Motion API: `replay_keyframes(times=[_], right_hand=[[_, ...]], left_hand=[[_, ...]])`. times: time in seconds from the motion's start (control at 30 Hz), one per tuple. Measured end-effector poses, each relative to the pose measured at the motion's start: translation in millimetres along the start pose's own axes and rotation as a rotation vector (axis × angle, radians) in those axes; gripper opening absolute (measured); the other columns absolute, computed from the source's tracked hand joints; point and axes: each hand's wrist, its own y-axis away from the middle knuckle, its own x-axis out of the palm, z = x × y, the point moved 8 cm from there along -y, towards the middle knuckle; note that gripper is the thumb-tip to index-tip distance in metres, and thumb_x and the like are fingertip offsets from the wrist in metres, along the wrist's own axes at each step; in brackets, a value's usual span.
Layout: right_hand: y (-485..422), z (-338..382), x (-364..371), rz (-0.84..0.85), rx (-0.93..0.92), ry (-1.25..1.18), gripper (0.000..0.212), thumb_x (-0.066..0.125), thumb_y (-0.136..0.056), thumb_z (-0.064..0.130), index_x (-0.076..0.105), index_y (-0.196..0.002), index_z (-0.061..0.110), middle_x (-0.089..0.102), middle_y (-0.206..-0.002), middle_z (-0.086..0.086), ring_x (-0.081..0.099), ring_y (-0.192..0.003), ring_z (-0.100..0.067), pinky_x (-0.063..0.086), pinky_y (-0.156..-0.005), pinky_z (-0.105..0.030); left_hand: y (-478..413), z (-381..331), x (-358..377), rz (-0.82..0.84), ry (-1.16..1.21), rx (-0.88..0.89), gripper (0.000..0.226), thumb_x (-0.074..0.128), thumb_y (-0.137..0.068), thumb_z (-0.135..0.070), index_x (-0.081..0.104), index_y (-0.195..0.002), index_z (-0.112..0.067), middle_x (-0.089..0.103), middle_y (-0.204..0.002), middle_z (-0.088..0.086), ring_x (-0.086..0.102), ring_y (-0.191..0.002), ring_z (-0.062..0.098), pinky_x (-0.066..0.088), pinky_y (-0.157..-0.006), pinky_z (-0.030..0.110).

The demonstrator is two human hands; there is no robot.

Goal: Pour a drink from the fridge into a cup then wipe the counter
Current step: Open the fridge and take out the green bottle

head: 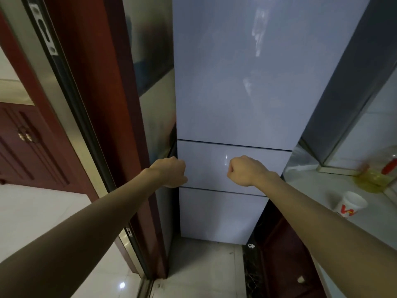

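Note:
A tall pale grey-blue fridge (pixel 232 87) stands straight ahead with all three of its doors closed. My left hand (pixel 171 172) is a fist at the left edge of the middle door. My right hand (pixel 247 169) is a fist in front of the same door, a little right of centre. Neither hand holds anything. A white paper cup (pixel 350 206) with red lettering stands on the counter (pixel 318 186) to the right of the fridge.
A clear bottle of yellow oil with a red handle (pixel 376 175) stands at the back of the counter by the tiled wall. A dark red door frame (pixel 103 104) with a metal sliding track rises on the left. Pale tiles cover the floor (pixel 204 272) below.

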Motion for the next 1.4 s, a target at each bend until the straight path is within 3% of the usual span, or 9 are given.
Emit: replay_keyframes(times=[0.17,0.3,0.47,0.73,0.9,1.0,1.1,1.23,1.4], right_hand=[[-39,9,-10,-0.013,0.015,0.025,0.023,0.046,-0.095,0.024,0.059,-0.088,0.006,0.059,-0.090,-0.009,0.059,-0.079,-0.028,0.049,-0.068,-0.033],[-68,10,-14,-0.001,0.021,0.039,0.026,0.047,-0.093,0.024,0.065,-0.105,0.008,0.064,-0.106,-0.008,0.063,-0.092,-0.028,0.055,-0.081,-0.040],[-109,11,-30,-0.011,0.001,0.080,0.026,0.049,-0.093,0.025,0.065,-0.106,0.009,0.065,-0.108,-0.009,0.063,-0.092,-0.029,0.054,-0.079,-0.037],[-174,35,-64,-0.035,-0.165,0.135,0.030,0.048,-0.094,0.025,0.059,-0.116,0.007,0.060,-0.120,-0.014,0.060,-0.104,-0.031,0.039,-0.072,-0.028],[-209,55,-93,-0.015,-0.283,0.192,0.028,0.044,-0.096,0.021,0.045,-0.070,0.012,0.049,-0.076,-0.002,0.053,-0.073,-0.023,0.035,-0.053,-0.027],[-228,71,-108,-0.051,-0.364,0.224,0.035,0.041,-0.099,0.020,0.036,-0.065,0.016,0.042,-0.070,0.000,0.043,-0.059,-0.014,0.033,-0.050,-0.027],[-239,88,-110,-0.062,-0.455,0.258,0.034,0.039,-0.101,0.020,0.041,-0.067,0.015,0.044,-0.074,0.002,0.048,-0.067,-0.017,0.034,-0.052,-0.026],[-254,115,-103,-0.119,-0.589,0.293,0.027,0.042,-0.100,0.019,0.059,-0.111,0.001,0.055,-0.116,-0.012,0.053,-0.104,-0.027,0.047,-0.083,-0.034],[-280,148,-95,-0.293,-0.725,0.484,0.022,0.045,-0.094,0.013,0.062,-0.105,0.004,0.056,-0.116,-0.014,0.048,-0.107,-0.028,0.039,-0.089,-0.035]], left_hand=[[-38,20,-12,-0.011,-0.009,0.053,0.026,0.047,-0.101,-0.033,0.045,-0.083,-0.014,0.049,-0.075,0.000,0.061,-0.082,0.030,0.054,-0.084,0.042],[-62,33,-13,0.013,0.005,0.060,0.026,0.047,-0.101,-0.036,0.052,-0.093,-0.012,0.058,-0.092,0.008,0.065,-0.094,0.032,0.054,-0.086,0.042],[-98,54,-15,0.022,0.045,0.019,0.026,0.047,-0.101,-0.033,0.054,-0.094,-0.009,0.050,-0.078,0.002,0.054,-0.077,0.022,0.048,-0.073,0.037],[-133,70,-39,-0.020,0.130,-0.085,0.023,0.045,-0.103,-0.027,0.060,-0.102,-0.010,0.063,-0.109,0.010,0.055,-0.089,0.023,0.042,-0.077,0.029],[-159,78,-36,-0.030,0.286,-0.177,0.026,0.047,-0.101,-0.027,0.055,-0.086,-0.008,0.055,-0.089,0.007,0.055,-0.082,0.024,0.038,-0.073,0.029],[-171,84,-34,-0.087,0.385,-0.251,0.021,0.051,-0.099,-0.026,0.058,-0.090,-0.007,0.060,-0.098,0.010,0.056,-0.090,0.024,0.043,-0.081,0.031],[-177,86,-32,-0.178,0.546,-0.291,0.016,0.059,-0.095,-0.016,0.056,-0.107,-0.006,0.052,-0.102,0.007,0.053,-0.100,0.026,0.043,-0.097,0.036],[-202,104,-10,-0.138,0.913,-0.477,0.012,0.061,-0.094,-0.014,0.054,-0.090,-0.006,0.054,-0.082,0.008,0.052,-0.067,0.015,0.052,-0.072,0.034],[-229,107,-5,-0.293,1.753,-0.442,0.031,0.059,-0.096,-0.004,0.049,-0.125,-0.009,0.058,-0.101,0.010,0.056,-0.090,0.023,0.057,-0.079,0.043]])
